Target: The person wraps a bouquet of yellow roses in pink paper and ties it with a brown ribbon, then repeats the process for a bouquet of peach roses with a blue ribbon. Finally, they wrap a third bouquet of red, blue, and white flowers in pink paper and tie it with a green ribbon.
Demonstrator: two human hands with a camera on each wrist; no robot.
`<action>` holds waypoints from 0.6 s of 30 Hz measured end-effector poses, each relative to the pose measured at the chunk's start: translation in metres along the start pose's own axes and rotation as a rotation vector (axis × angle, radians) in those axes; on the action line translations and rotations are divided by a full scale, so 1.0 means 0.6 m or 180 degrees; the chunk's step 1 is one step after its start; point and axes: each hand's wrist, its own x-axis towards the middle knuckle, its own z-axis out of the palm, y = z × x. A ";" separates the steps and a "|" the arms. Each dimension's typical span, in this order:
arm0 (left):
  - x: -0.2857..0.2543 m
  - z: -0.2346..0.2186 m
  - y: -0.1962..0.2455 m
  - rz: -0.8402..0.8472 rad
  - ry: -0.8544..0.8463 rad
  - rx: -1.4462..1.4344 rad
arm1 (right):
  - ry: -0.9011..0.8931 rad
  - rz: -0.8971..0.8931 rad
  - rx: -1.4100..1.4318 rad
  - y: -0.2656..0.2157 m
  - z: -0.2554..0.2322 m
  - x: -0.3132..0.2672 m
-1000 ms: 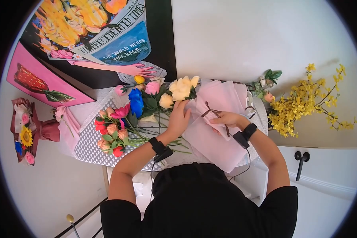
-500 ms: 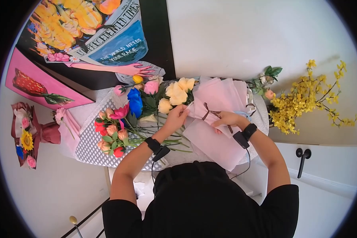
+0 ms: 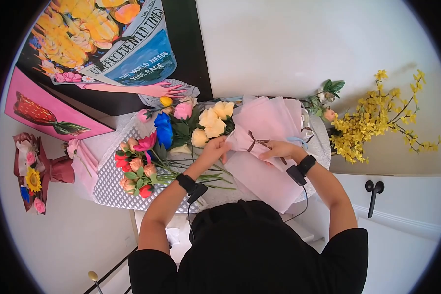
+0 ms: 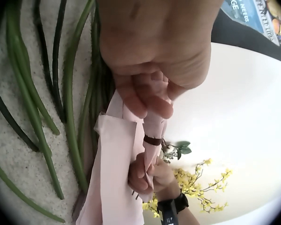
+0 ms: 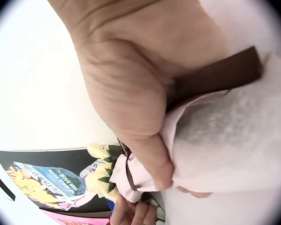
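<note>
A bundle of pale pink wrapping paper [image 3: 262, 115] lies at the middle right of the table, gathered and tied with a dark brown ribbon [image 3: 251, 142]. With curled fingers my left hand [image 3: 214, 151] pinches the narrow gathered end of the paper [image 4: 154, 123], left of the ribbon. On the other side of the ribbon, my right hand [image 3: 282, 150] grips the bundle, its thumb [image 5: 154, 161] lying over the paper. One ribbon tail [image 5: 220, 77] runs out beside that hand. Another flat pink sheet [image 3: 259, 181] lies under the bundle.
Cream roses [image 3: 213, 122] and a blue flower [image 3: 163, 130] lie just left of my left hand. Red and peach roses [image 3: 137, 169] sit on the patterned cloth, their green stems [image 4: 75, 93] reaching under my left arm. Yellow blossom branches [image 3: 372, 125] stand at right.
My left hand has gone from spread fingers against the paper's left edge to pinching its gathered end, a little lower. The right hand keeps its hold near the ribbon.
</note>
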 end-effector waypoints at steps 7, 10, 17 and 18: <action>0.007 0.002 0.006 -0.0483 -0.0480 0.0146 | 0.0046 -0.0102 -0.0347 -0.009 0.008 0.001; 0.008 0.001 0.007 -0.0320 -0.0560 -0.0080 | -0.0103 -0.0103 -0.0246 -0.004 -0.003 0.004; 0.009 -0.014 -0.012 -0.0303 -0.0240 0.0161 | 0.0014 0.0065 0.0082 0.016 -0.028 -0.020; 0.010 -0.012 -0.020 -0.0290 -0.0114 0.0143 | 0.0013 0.0061 0.0080 0.018 -0.030 -0.020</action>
